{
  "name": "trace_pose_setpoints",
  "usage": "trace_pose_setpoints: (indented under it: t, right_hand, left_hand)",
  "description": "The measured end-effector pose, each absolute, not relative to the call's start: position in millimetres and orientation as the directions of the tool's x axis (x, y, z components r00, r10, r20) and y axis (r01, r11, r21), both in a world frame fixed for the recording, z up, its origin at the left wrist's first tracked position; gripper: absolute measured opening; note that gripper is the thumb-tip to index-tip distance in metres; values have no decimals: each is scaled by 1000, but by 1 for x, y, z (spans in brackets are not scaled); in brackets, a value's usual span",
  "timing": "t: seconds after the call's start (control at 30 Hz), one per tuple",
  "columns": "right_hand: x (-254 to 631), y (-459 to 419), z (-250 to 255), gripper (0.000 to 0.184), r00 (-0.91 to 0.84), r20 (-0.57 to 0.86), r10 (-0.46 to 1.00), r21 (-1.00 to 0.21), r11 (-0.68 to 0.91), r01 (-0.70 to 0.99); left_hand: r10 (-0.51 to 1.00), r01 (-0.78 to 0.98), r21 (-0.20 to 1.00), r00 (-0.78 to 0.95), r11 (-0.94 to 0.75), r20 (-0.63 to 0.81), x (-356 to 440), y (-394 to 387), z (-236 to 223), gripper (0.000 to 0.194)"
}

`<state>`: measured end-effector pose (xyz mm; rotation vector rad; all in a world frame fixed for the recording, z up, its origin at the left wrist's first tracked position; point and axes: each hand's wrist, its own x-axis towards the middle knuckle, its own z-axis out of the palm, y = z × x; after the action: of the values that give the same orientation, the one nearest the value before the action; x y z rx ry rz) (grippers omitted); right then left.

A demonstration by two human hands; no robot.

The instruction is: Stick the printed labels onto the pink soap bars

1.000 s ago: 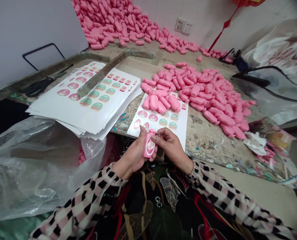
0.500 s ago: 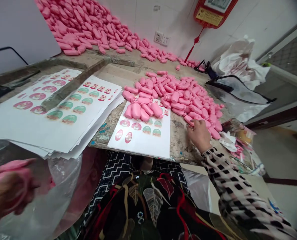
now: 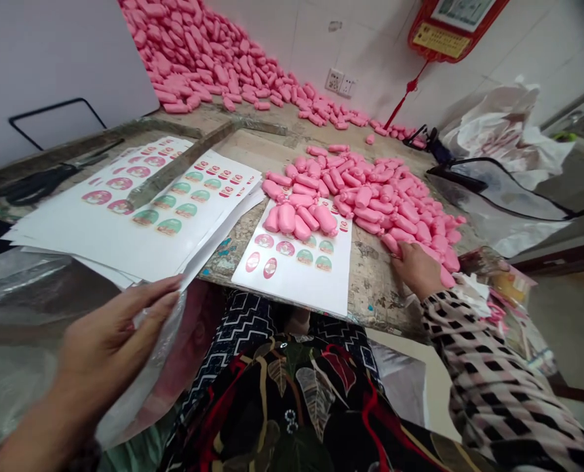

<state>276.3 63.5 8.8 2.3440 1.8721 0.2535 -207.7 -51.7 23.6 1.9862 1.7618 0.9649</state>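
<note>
Pink pcs [image 3: 369, 214] heaped loose — a few atop wht label sht [image 3: 311, 285], flat on tbl [image 3: 366, 278].

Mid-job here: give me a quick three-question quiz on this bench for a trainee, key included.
1. True or false: the right hand touches the nearer heap of pink pieces.
2. Which is the left hand nearest? A) stack of label sheets B) wall sockets C) red tassel
3. Fill in: the sheet partly covered by pink pieces carries pink and ____ labels.
Key: 1 true; 2 A; 3 green.
</note>
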Motion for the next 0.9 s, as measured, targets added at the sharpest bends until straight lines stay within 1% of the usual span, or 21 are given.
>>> trace_pose_setpoints:
  t: [0.07, 0.1, 0.13, 0.17, 0.23, 0.27, 0.3, 0.33, 0.37, 0.43, 0.5, 0.57, 0.6, 0.63, 0.67, 0.73, 0.77, 0.83, 0.9]
  right_hand:
    - [263, 54, 12, 39, 220, 89, 971, 99, -229, 969]
    - [252, 47, 15, 41, 193, 113, 975, 25, -197, 980]
    - [237, 37, 18, 42, 136, 134, 982, -56, -129, 990]
    - [219, 27, 22, 43, 39, 129, 991, -148, -19, 989]
    - [179, 5, 34, 38, -248, 22, 968, -303, 243, 921]
    - [159, -5, 42, 37, -411, -50, 910, -345, 370, 862]
    - [141, -14, 49, 35, -544, -106, 832, -370, 475, 798]
    - [126, -21, 56, 33, -637, -119, 762, -389, 555, 736]
    - [113, -25, 61, 32, -699, -124, 704, -426, 599, 678]
    - [99, -28, 67, 30, -755, -91, 650, -538, 606, 586]
    - [95, -22, 63, 28, -722, -34, 691, -673, 519, 527]
    - [95, -10, 52, 27, -602, 1, 799, -744, 402, 533]
    - [95, -3, 44, 28, -515, 1, 857, -741, 347, 575]
    - [93, 5, 36, 30, -426, -4, 905, -711, 297, 637]
    - [92, 11, 28, 32, -347, -11, 938, -659, 254, 708]
    - [85, 22, 13, 30, -253, -13, 967, -525, 209, 825]
    - [81, 26, 7, 28, -236, -9, 972, -461, 205, 863]
    - [74, 30, 0, 25, -235, 13, 972, -364, 224, 904]
    - [67, 32, -3, 24, -240, 34, 970, -299, 239, 924]
  left_hand:
    - [957, 734, 628, 105, -259, 272, -184, -45, 23, 26]
    - [945, 719, 621, 166, -312, 282, -171, -42, 24, 27]
    - [926, 702, 606, 251, -374, 281, -159, -39, 24, 29]
    - [899, 686, 581, 334, -438, 283, -147, -36, 24, 32]
    - [839, 645, 544, 481, -536, 256, -125, -31, 25, 42]
    - [815, 619, 553, 534, -558, 225, -115, -30, 26, 47]
    - [802, 594, 587, 572, -550, 172, -107, -28, 25, 53]
    - [796, 570, 643, 595, -512, 106, -100, -27, 25, 59]
    - [791, 539, 713, 610, -448, 36, -94, -26, 23, 62]
    - [763, 443, 855, 640, -272, -89, -88, -24, 18, 59]
    - [742, 342, 935, 650, -92, -165, -89, -23, 11, 44]
    - [781, 312, 950, 589, 15, -206, -93, -24, 4, 29]
    - [825, 333, 942, 522, 38, -218, -97, -25, 1, 25]
    - [871, 369, 928, 442, 40, -214, -100, -26, -1, 22]
    - [914, 419, 908, 359, 23, -189, -103, -27, -3, 19]
    - [966, 541, 840, 238, -49, -97, -108, -28, -5, 19]
    - [975, 600, 793, 220, -101, -42, -110, -28, -6, 19]
    - [968, 700, 680, 244, -218, 59, -113, -27, -7, 25]
    - [949, 770, 563, 301, -302, 96, -113, -25, -10, 36]
